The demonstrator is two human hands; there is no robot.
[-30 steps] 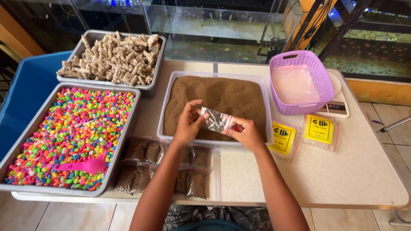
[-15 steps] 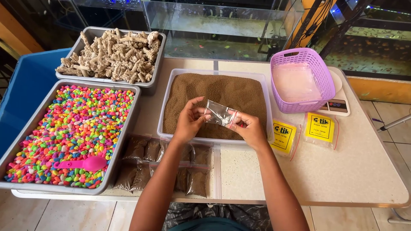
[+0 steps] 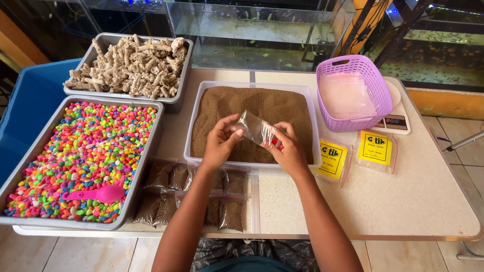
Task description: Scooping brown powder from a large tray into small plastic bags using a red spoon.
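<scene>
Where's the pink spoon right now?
In the head view the pink spoon lies at the left, on the coloured pebbles in the near grey tray, left of the filled brown bags.

The pale table [image 3: 403, 211] bears three trays, a purple basket [image 3: 353, 93], filled bags and yellow-labelled packets.

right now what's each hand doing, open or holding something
Left hand: shut on the small clear plastic bag, gripping its left end.
Right hand: shut on the same bag, fingers pinching its right end.
</scene>
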